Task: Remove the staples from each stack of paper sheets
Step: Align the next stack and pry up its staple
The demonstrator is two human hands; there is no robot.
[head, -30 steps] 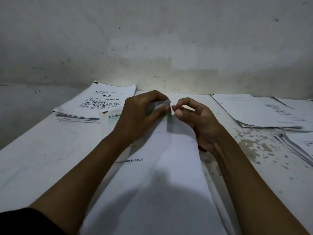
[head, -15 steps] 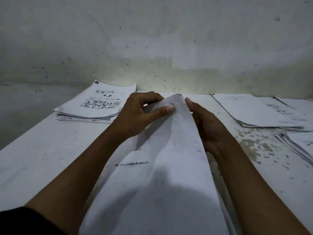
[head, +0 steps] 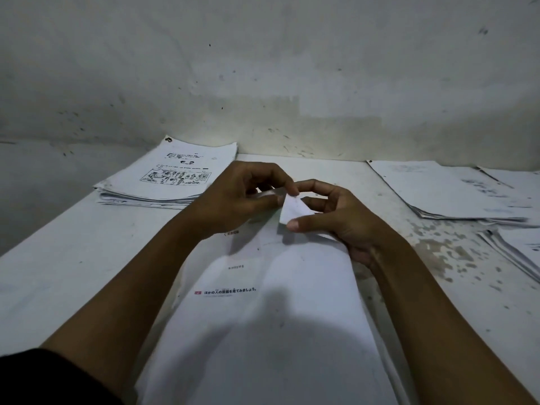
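A stack of white paper sheets point(head: 263, 331) with a line of printed text lies in front of me, its far corner point(head: 293, 210) folded back towards me. My left hand point(head: 233, 200) grips the far end of the stack beside that corner, fingers curled over it and thumb alongside. My right hand point(head: 339, 217) holds the folded corner, thumb pressing on the flap and forefinger arched over its tip. Too small to make out: any staple in the corner.
A pile of printed sheets point(head: 175, 176) with a cartoon drawing lies at the back left of the white table point(head: 73, 258). More paper stacks point(head: 444, 191) lie at the back right, another point(head: 520, 252) at the right edge. A stained wall stands close behind.
The top sheet's far corner stood raised between both hands half a second ago; now it is folded back and my right thumb and forefinger hold it. My left hand stays at the stack's end.
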